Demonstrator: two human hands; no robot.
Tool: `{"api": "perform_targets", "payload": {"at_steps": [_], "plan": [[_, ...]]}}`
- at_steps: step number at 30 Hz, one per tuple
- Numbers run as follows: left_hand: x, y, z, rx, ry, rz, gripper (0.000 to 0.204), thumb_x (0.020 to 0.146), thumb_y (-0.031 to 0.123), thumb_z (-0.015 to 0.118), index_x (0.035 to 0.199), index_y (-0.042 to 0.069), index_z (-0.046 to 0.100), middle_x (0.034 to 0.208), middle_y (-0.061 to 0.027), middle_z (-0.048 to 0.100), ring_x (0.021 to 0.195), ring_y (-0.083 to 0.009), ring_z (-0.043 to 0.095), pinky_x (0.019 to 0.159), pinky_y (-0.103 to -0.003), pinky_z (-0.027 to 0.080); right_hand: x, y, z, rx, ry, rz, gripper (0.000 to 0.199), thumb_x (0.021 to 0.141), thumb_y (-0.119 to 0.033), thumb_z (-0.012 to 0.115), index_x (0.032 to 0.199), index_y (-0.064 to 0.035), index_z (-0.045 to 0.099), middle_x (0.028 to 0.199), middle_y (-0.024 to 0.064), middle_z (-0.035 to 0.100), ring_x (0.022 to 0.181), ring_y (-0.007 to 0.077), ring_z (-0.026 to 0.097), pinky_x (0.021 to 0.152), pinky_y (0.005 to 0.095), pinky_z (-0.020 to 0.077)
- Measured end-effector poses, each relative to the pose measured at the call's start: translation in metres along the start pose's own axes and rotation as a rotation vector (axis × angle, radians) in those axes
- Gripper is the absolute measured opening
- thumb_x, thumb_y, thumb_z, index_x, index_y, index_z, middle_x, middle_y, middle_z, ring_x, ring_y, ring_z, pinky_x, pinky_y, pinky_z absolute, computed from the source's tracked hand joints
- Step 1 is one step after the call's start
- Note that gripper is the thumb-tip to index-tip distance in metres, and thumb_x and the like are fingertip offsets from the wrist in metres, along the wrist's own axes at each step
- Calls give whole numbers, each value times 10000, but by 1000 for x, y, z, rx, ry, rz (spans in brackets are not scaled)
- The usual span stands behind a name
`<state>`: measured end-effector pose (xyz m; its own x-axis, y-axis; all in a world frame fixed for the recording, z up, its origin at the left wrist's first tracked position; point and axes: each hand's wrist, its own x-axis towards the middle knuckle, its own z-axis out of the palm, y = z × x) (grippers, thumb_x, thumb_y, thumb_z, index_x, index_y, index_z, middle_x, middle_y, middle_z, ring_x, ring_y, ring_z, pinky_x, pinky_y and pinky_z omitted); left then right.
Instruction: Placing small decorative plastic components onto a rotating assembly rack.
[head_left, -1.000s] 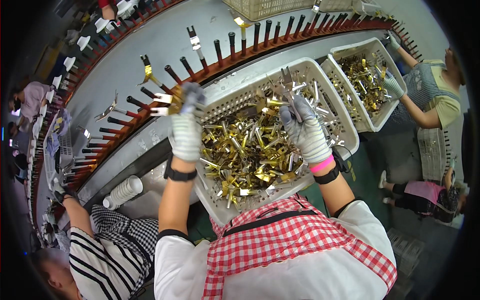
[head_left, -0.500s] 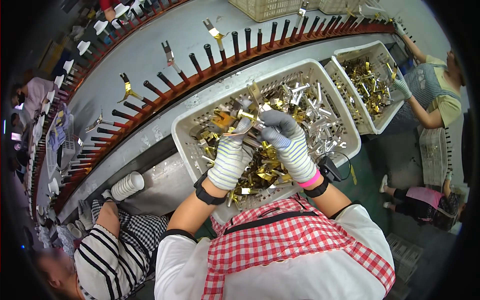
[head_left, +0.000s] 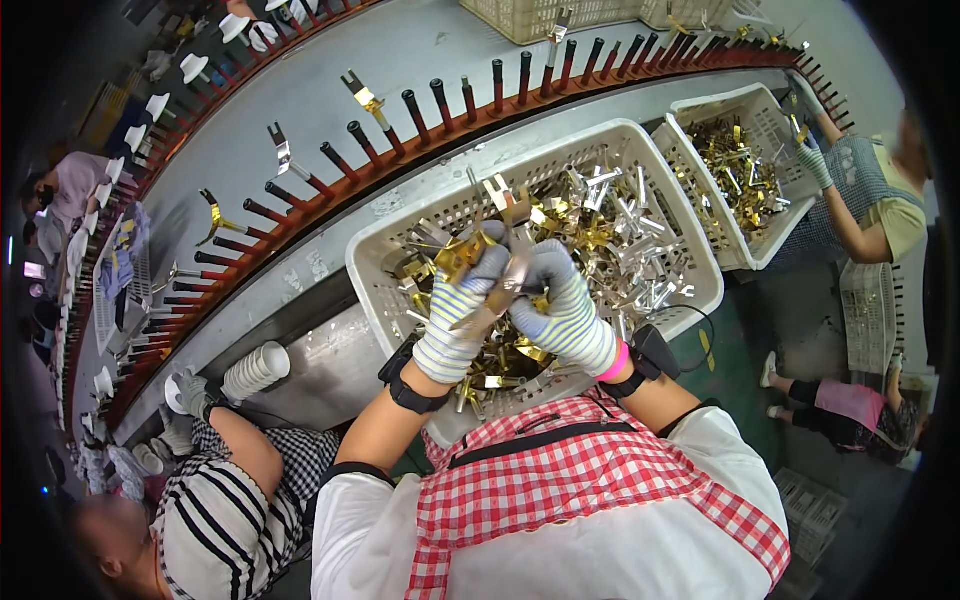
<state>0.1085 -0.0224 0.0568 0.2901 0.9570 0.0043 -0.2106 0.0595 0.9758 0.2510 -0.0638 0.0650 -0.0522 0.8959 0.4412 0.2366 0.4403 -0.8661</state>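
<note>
Both my gloved hands meet over a white perforated crate (head_left: 712,285) full of loose gold and silver metal pieces (head_left: 640,245). My left hand (head_left: 458,310) is closed on a shiny bent metal strip (head_left: 502,290), which slants down across its fingers. A forked metal end (head_left: 507,200) stands up just above the fingertips; I cannot tell whether it belongs to the strip. Curled in close against the strip's right side is my right hand (head_left: 568,310), its thumb and fingers drawn together. What lies between those fingers is hidden.
Beyond the crate curves a conveyor of upright dark-red rods (head_left: 420,115), several topped with forked metal pieces (head_left: 365,97). A second crate (head_left: 745,255) stands right, with a co-worker's gloved hand (head_left: 815,165) above it. White cups (head_left: 255,372) lie left, near a co-worker in stripes (head_left: 225,500).
The metal strip has turned more upright between my hands, and my right hand has dropped slightly. The conveyor's rods have shifted left. The striped co-worker's hand now holds a white cup.
</note>
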Motion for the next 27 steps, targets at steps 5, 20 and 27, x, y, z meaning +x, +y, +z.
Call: {"api": "perform_targets", "payload": {"at_steps": [5,20,27], "plan": [[2,9,-3,-714,60,-329,295,881,127,636,1164,55,595,1030,-63,660,916,-184,653,823,-328,541,1,-1,-10,147,-71,-26,269,718,39,576,940,-71,470,848,68,431,727,170,439,669,289,400],[25,21,-25,-588,22,-302,358,859,112,619,1184,-26,561,1020,-135,655,866,-218,664,789,-320,558,10,-15,-2,58,-119,57,367,793,56,541,1150,-30,538,1042,122,538,939,222,584,832,310,483],[133,22,-139,-145,403,439,431,836,103,701,1235,26,555,1091,-102,648,898,-132,637,754,-238,522,-15,-4,-25,186,-28,280,339,859,-8,517,1190,-58,470,1003,44,495,919,117,514,848,275,437]]}}
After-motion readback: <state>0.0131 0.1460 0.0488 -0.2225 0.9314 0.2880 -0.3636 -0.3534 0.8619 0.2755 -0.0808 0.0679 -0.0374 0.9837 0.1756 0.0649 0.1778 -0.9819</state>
